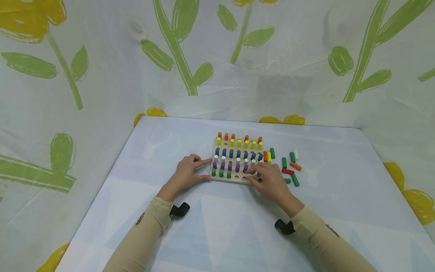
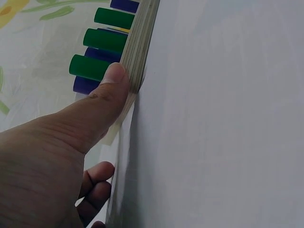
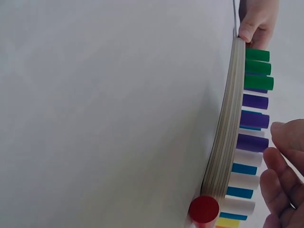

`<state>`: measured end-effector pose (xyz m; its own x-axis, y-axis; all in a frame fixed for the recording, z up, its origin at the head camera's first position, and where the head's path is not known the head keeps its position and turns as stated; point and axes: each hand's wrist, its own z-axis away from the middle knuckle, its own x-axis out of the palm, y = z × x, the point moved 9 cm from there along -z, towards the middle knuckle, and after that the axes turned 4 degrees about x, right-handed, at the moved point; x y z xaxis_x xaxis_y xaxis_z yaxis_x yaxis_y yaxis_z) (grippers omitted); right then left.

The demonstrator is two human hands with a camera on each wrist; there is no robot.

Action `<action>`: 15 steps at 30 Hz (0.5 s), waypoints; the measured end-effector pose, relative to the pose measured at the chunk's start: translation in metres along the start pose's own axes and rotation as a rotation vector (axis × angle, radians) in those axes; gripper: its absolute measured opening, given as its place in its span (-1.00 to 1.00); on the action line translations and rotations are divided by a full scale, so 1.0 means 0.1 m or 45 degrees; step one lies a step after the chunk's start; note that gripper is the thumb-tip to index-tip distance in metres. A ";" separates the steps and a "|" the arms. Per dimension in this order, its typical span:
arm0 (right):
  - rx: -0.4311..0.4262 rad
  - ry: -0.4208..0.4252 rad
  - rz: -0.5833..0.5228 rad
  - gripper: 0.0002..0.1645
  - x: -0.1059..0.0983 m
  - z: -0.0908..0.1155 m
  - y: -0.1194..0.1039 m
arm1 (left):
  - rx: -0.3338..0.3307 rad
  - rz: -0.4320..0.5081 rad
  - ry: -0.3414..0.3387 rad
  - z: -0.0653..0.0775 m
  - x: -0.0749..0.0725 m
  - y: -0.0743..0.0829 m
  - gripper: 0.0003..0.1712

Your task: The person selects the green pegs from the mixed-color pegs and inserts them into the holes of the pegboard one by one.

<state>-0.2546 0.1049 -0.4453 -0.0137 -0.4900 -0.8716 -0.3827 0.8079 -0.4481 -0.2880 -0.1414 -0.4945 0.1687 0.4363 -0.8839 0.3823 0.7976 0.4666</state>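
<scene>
On the counter (image 1: 217, 241), the right hand (image 1: 270, 181) is over the near right part of the pegboard (image 1: 231, 181), thumb and forefinger parted just beside a purple peg (image 1: 245, 169); I cannot tell whether they touch it. The left hand (image 1: 186, 173) spreads thumb and forefinger against the board's left side. Green pegs (image 1: 221, 173) fill part of its nearest row. Loose pegs (image 1: 287, 171) lie towards the counter's right edge. The board sits nearer the counter's far edge, orange pegs (image 1: 226, 136) farthest.
</scene>
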 end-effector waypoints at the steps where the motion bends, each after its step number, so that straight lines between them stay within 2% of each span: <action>1: 0.002 0.001 0.005 -0.84 0.00 0.00 0.00 | -0.001 -0.002 -0.001 0.00 0.00 0.00 -0.15; 15: 0.020 0.024 -0.010 -0.81 -0.07 0.07 0.10 | 0.018 -0.005 0.010 0.01 -0.02 0.02 -0.16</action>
<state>-0.2518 0.1188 -0.4449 -0.0280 -0.5019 -0.8645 -0.3682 0.8092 -0.4579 -0.2868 -0.1411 -0.4922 0.1603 0.4364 -0.8854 0.3958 0.7933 0.4626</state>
